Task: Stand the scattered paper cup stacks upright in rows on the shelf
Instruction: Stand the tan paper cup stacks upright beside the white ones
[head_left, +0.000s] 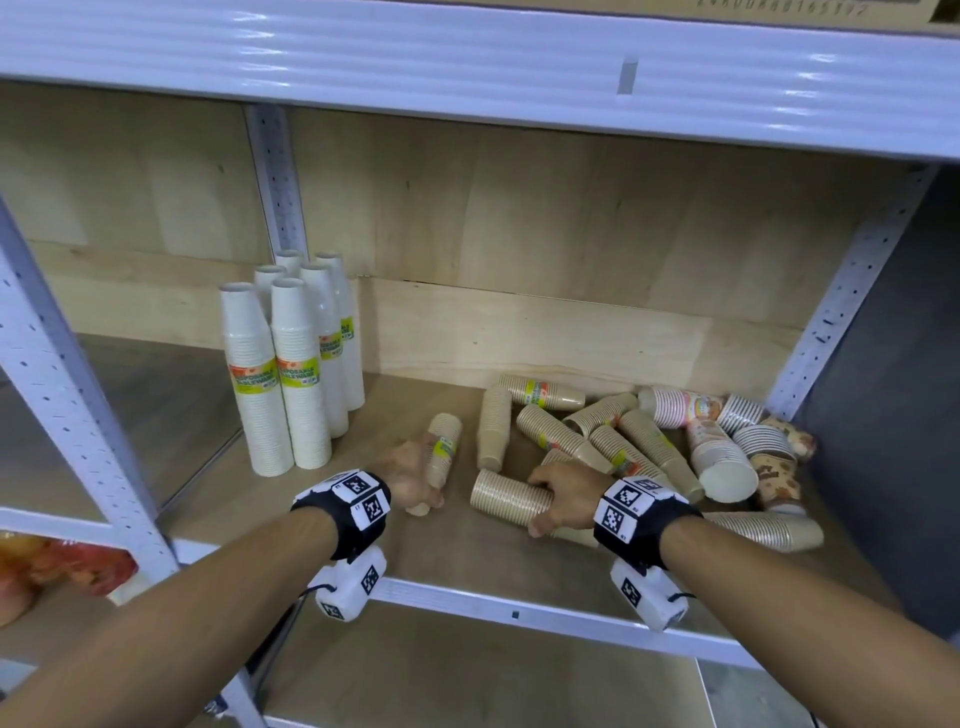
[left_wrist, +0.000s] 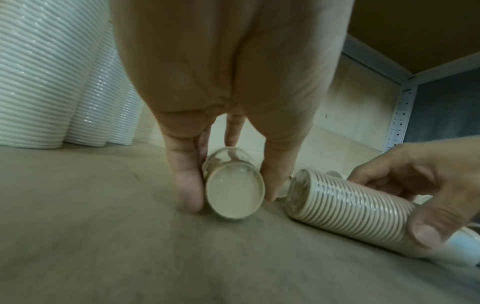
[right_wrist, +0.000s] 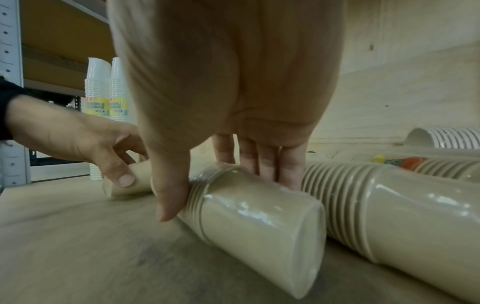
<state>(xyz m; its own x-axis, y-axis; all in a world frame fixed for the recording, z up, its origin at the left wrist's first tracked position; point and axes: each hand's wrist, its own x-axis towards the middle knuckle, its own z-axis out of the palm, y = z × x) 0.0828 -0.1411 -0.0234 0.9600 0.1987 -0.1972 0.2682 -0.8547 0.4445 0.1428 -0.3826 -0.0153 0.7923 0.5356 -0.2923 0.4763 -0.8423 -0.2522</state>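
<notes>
Several tall white cup stacks (head_left: 291, 374) stand upright in rows at the shelf's back left. My left hand (head_left: 413, 475) grips a small beige wrapped stack (head_left: 441, 452) lying on the shelf board; its closed bottom end (left_wrist: 235, 194) faces the left wrist camera between thumb and finger. My right hand (head_left: 563, 496) grips another beige stack (head_left: 511, 498) lying flat, thumb on one side and fingers (right_wrist: 265, 162) on the other side of the stack (right_wrist: 259, 218). Several more beige and printed stacks (head_left: 649, 441) lie scattered to the right.
The wooden shelf board (head_left: 467, 561) has bare room between the white stacks and the pile. A white metal upright (head_left: 67, 395) stands at the left, another upright (head_left: 852, 291) at the right. The upper shelf's beam (head_left: 467, 67) hangs overhead. Red packages (head_left: 67, 566) sit lower left.
</notes>
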